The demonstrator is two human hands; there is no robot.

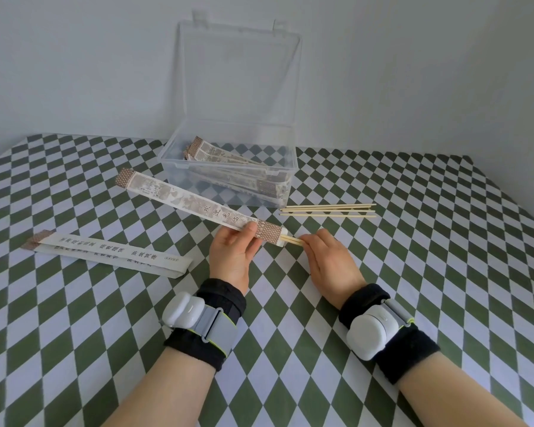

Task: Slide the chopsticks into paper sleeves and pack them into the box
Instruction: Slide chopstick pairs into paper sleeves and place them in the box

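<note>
Gripping sleeve (pixel 191 200) slanting far-left to near-right, left hand (pixel 232 254); right hand (pixel 330 260) fingers (pixel 311 242) pinching chopsticks (pixel 292 241) at mouth.

Single head-worn wide-angle view, facing forward and down, close above table (pixel 413 272)

Soft even daylight, faint shadows, wide-angle bowing

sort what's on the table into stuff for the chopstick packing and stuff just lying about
For the job: sleeve in the left hand, chopsticks the right hand pushes into it, loose chopsticks, empty sleeves, open box, filled sleeves in it.
Just there: checked tablecloth, wrist bands.
</note>
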